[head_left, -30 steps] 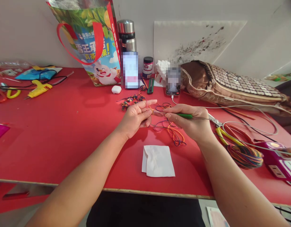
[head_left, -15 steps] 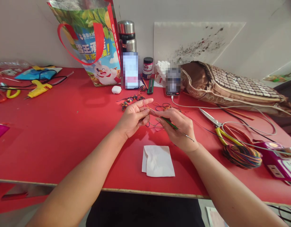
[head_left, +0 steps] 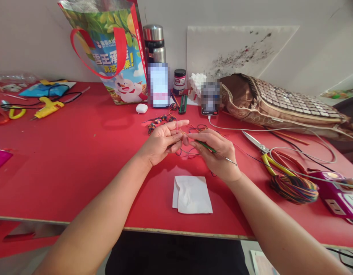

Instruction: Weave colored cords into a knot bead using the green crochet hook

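Observation:
My right hand (head_left: 219, 156) grips a crochet hook (head_left: 206, 145) with a green middle, its bare metal end pointing back toward the wrist. Thin multicoloured yarn (head_left: 176, 126) runs over the raised index finger of my left hand (head_left: 161, 143), whose thumb and other fingers pinch it. The hook's working end meets the yarn between both hands; the stitches there are too small to make out. Just behind the left fingers lies a string of small multicoloured yarn balls (head_left: 158, 121). Loose strands spread on the table behind and beneath the hands.
On the red table (head_left: 64, 164) a folded white tissue (head_left: 192, 194) lies in front. Scissors (head_left: 258, 144), a yarn skein (head_left: 295, 188) and a purple power strip (head_left: 332, 194) are at right. Two phones, a printed bag (head_left: 116, 57) and a sequined bag (head_left: 279, 99) stand behind; a yellow glue gun (head_left: 48, 108) lies left.
The right hand has shifted slightly, and the hook's rear end has tipped a little. A bit more finger shows between the hands. The left hand keeps its pinch.

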### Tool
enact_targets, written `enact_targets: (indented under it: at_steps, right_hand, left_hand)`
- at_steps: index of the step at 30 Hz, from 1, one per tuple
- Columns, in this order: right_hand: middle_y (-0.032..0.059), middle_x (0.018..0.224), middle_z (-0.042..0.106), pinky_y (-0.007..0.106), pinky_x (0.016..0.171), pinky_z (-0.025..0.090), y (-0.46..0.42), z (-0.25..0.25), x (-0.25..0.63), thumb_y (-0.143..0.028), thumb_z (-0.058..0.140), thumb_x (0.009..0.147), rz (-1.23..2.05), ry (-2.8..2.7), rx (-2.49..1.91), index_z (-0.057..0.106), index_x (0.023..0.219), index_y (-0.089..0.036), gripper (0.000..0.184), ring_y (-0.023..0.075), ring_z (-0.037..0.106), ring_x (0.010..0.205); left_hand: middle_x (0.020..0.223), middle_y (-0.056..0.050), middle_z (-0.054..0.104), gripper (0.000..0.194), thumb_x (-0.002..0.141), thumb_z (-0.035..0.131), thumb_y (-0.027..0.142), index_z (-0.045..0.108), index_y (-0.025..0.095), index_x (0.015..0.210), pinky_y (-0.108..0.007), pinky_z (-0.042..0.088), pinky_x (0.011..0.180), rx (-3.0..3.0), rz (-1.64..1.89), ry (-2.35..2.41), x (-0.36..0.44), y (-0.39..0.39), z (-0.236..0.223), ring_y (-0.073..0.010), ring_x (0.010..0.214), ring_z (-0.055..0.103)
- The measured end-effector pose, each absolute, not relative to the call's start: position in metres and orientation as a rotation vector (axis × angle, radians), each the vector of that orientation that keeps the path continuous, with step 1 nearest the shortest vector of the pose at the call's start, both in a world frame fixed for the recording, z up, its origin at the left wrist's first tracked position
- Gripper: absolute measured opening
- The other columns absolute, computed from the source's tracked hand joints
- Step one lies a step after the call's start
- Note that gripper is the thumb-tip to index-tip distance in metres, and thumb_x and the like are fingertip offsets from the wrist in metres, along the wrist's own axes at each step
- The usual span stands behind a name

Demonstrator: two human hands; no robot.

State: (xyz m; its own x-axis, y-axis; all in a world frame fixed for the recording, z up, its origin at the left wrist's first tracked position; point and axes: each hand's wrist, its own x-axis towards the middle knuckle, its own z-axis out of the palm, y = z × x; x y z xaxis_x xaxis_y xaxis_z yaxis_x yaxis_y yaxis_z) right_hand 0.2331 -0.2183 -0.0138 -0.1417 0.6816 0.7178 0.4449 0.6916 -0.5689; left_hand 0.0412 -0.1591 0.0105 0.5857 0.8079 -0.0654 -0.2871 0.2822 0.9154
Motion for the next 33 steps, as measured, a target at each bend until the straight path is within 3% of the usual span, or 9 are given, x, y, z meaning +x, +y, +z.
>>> enact_targets:
  at_steps: [10,17,21,27,33]
  right_hand:
    - [0.0039,0.086,0.075,0.029,0.069,0.055,-0.223,-0.01,0.227,-0.018,0.062,0.104,0.205,-1.796,-1.048,0.072,0.107,-0.023,0.012,0.0165,0.068,0.074]
    - [0.0082,0.099,0.075,0.033,0.075,0.057,-0.227,-0.016,0.211,-0.021,0.053,0.109,0.059,-1.775,-1.03,0.064,0.119,-0.023,0.016,0.0185,0.07,0.081]
    - [0.0076,0.101,0.076,0.032,0.076,0.058,-0.227,-0.016,0.213,-0.019,0.058,0.106,0.151,-1.721,-0.979,0.065,0.119,-0.022,0.015,0.0174,0.071,0.083]
    - [0.0017,0.089,0.075,0.029,0.071,0.058,-0.223,-0.016,0.218,-0.022,0.059,0.105,0.406,-1.645,-1.019,0.066,0.108,-0.023,0.008,0.0151,0.071,0.076]
    - [0.0037,0.093,0.073,0.033,0.076,0.059,-0.225,-0.021,0.207,-0.026,0.057,0.107,0.159,-1.594,-1.107,0.063,0.114,-0.025,0.009,0.0176,0.071,0.081]
  left_hand:
    - [0.068,0.002,0.068,0.058,0.083,0.084,0.021,0.068,0.011,0.137,-0.021,0.034,0.05,1.05,0.851,0.671,0.049,-0.163,0.006,-0.0058,0.048,0.047]
    - [0.065,0.002,0.067,0.055,0.081,0.085,0.014,0.07,0.01,0.134,-0.019,0.033,0.049,0.869,0.938,0.596,0.053,-0.164,0.005,-0.0038,0.047,0.043]
    - [0.069,0.0,0.07,0.055,0.081,0.084,0.014,0.07,0.01,0.134,-0.018,0.032,0.048,0.867,0.942,0.559,0.051,-0.163,0.007,-0.0036,0.047,0.043]
    - [0.069,-0.002,0.071,0.061,0.085,0.082,0.018,0.065,0.008,0.143,-0.019,0.034,0.05,1.011,0.877,0.55,0.053,-0.166,0.004,-0.0045,0.048,0.045]
    - [0.066,0.003,0.064,0.056,0.086,0.08,0.015,0.069,0.015,0.141,-0.018,0.033,0.049,0.936,0.985,0.567,0.064,-0.174,0.005,-0.0041,0.048,0.042]
